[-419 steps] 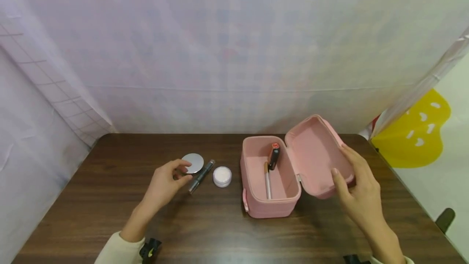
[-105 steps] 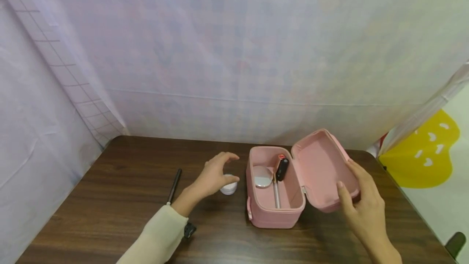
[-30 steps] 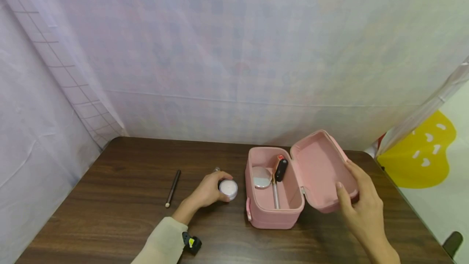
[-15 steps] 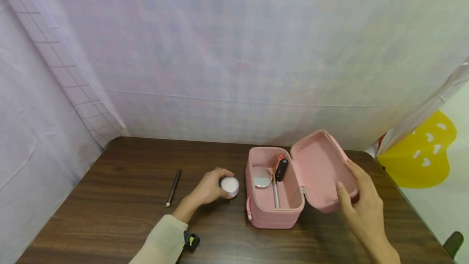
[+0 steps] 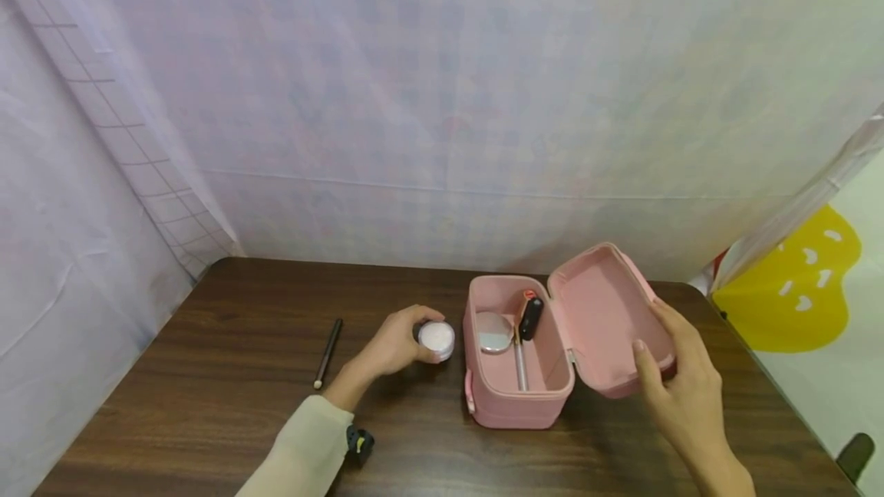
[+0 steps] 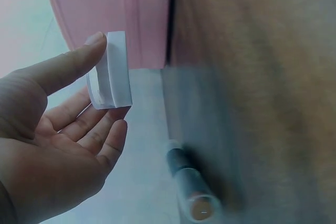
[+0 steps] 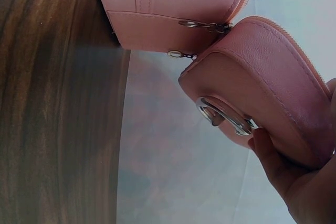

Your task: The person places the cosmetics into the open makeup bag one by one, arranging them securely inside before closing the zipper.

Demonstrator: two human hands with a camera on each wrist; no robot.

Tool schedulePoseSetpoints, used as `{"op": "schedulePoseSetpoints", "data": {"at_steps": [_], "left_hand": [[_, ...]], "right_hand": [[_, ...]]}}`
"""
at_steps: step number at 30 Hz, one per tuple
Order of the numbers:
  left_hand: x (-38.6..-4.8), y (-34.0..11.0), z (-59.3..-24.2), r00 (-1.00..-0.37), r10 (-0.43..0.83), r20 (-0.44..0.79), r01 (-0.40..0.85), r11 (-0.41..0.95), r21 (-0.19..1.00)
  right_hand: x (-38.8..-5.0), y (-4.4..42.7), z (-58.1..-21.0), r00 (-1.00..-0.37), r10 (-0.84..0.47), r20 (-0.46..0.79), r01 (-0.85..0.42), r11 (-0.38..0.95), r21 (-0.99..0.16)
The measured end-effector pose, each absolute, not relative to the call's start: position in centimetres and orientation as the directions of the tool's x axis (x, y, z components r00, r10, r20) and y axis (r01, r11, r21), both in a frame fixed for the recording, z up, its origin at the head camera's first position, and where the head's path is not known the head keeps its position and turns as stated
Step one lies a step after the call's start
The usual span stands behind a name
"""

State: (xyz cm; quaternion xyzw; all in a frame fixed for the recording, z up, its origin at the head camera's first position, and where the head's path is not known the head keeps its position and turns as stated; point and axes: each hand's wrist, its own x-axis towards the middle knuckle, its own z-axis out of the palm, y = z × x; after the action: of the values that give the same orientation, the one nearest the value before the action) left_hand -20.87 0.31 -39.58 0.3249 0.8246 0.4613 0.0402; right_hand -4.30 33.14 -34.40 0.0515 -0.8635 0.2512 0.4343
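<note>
My left hand (image 5: pixel 395 342) pinches a small round white jar (image 5: pixel 437 337) between thumb and fingers, just left of the pink case (image 5: pixel 519 411). In the left wrist view the jar (image 6: pixel 119 72) is held on edge, off the table. My right hand (image 5: pixel 687 390) grips the outer edge of the case's raised lid (image 5: pixel 608 320); in the right wrist view fingers lie by the lid's metal ring (image 7: pixel 223 115). Inside the case are a round silver compact (image 5: pixel 494 333), a black tube (image 5: pixel 531 319), a red-topped item (image 5: pixel 528 295) and a slim silver stick (image 5: pixel 521 363).
A dark brush (image 5: pixel 328 353) lies on the brown table (image 5: pixel 228 374) left of my left hand. The left wrist view shows a tube (image 6: pixel 194 192) on the table near that hand. A pale curtain (image 5: pixel 442 98) hangs behind, and a yellow shape (image 5: pixel 794 290) is at the right.
The jar, which stood on the table, is now in my left hand and has moved slightly up and right. The compact has gone into the case since the oldest frame. My right hand stays at the lid.
</note>
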Motion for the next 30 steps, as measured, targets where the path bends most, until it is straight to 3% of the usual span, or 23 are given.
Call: {"op": "schedulePoseSetpoints", "data": {"at_steps": [21, 30], "left_hand": [[-21.4, 0.8, -35.9, -0.779, 0.571, 0.259, 0.515, 0.349, 0.783], [-21.8, 1.0, -34.6, -0.746, 0.614, 0.256, 0.524, 0.304, 0.796]], "right_hand": [[-4.2, 33.1, -34.4, -0.616, 0.127, 0.777, -0.311, 0.868, -0.388], [-4.2, 33.2, -34.5, -0.625, 0.127, 0.77, -0.309, 0.866, -0.394]]}}
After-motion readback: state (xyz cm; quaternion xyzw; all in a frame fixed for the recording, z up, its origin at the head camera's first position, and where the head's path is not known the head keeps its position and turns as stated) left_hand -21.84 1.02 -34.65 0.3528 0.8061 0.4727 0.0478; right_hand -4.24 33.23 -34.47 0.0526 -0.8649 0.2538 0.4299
